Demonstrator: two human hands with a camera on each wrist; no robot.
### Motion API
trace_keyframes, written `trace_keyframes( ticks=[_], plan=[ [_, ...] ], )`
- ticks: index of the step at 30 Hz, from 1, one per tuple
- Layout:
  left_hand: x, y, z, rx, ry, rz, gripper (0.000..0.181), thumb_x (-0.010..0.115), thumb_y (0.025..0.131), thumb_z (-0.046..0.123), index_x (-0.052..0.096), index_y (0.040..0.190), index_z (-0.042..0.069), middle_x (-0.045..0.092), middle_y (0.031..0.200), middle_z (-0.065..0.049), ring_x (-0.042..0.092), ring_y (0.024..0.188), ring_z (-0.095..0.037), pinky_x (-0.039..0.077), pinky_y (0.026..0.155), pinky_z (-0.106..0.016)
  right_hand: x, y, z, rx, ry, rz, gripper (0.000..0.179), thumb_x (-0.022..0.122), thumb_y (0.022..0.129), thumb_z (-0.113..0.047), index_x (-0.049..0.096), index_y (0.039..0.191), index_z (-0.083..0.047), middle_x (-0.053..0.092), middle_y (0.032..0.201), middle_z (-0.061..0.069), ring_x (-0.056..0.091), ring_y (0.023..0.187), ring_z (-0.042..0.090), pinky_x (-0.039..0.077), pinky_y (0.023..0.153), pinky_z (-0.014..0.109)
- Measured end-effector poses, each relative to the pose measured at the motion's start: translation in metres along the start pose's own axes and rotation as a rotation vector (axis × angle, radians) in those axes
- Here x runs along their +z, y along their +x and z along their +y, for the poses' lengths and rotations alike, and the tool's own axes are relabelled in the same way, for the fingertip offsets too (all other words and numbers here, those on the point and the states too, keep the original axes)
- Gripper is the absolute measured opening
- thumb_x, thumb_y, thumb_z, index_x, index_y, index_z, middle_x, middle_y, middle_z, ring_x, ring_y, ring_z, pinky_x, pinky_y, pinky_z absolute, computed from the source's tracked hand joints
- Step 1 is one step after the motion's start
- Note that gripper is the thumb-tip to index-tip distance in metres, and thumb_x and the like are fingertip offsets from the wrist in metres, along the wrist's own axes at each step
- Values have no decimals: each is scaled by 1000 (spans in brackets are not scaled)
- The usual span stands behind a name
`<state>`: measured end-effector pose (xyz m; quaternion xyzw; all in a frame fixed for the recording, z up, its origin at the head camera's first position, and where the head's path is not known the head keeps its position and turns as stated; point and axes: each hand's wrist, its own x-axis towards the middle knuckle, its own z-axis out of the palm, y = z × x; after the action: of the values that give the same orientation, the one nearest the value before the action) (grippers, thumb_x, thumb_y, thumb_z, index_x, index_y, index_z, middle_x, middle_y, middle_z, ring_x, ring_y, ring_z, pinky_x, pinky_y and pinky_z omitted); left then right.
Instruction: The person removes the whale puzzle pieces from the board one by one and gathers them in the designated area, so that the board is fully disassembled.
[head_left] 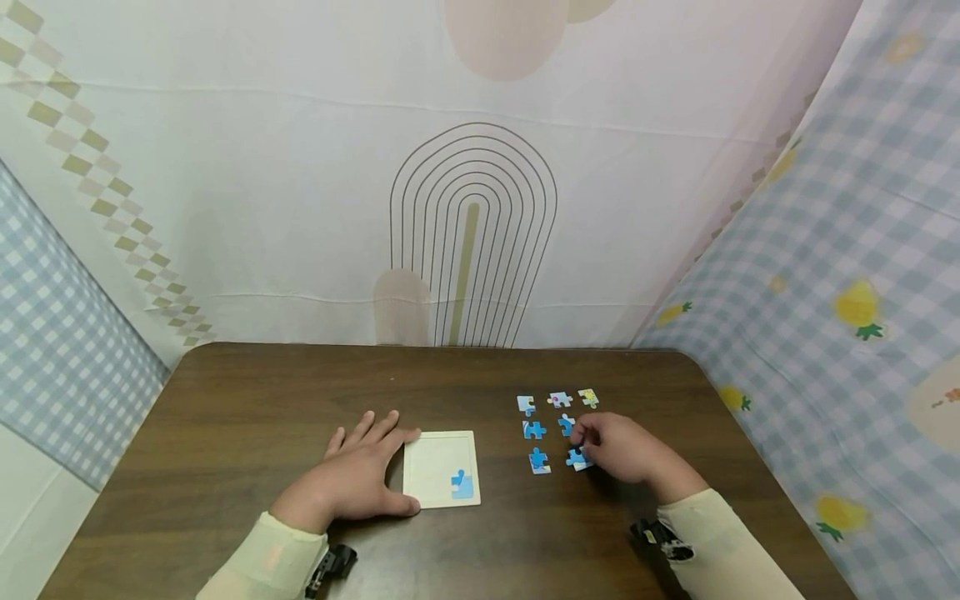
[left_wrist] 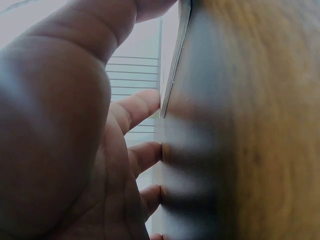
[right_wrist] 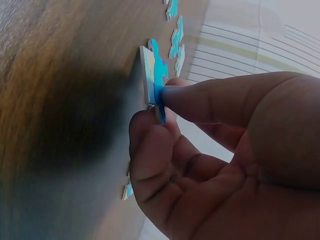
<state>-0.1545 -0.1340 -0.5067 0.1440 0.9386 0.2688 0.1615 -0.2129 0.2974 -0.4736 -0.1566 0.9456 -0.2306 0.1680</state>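
My left hand lies with fingers spread at the left side of a square, cream puzzle board. Its thumb and index finger touch the board's edge, while the other fingertips rest on the table. One light-blue puzzle piece sits in the board's lower right corner. My right hand is over on the right, among the loose pieces. In the right wrist view, its thumb and fingers pinch a blue-and-white puzzle piece, partly covered by the thumb. The left wrist view shows the board edge-on beside the fingers.
Several loose pieces lie in rough rows right of the board, among them a blue one, a pink-and-white one and a yellowish one. The brown wooden table ends at a patterned cloth behind.
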Motion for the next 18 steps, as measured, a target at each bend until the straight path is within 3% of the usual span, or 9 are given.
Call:
trace_keyframes(
  ticks=[18],
  plan=[
    [1, 1, -2, 3, 2, 1, 104, 95, 82, 62, 49, 171, 33, 26, 188, -11, 12, 175, -50, 8, 131, -85, 2, 2, 2, 69, -17, 16, 18, 67, 99, 5, 71, 107, -10, 65, 91, 1, 57, 80, 17, 49, 71, 35]
  ],
)
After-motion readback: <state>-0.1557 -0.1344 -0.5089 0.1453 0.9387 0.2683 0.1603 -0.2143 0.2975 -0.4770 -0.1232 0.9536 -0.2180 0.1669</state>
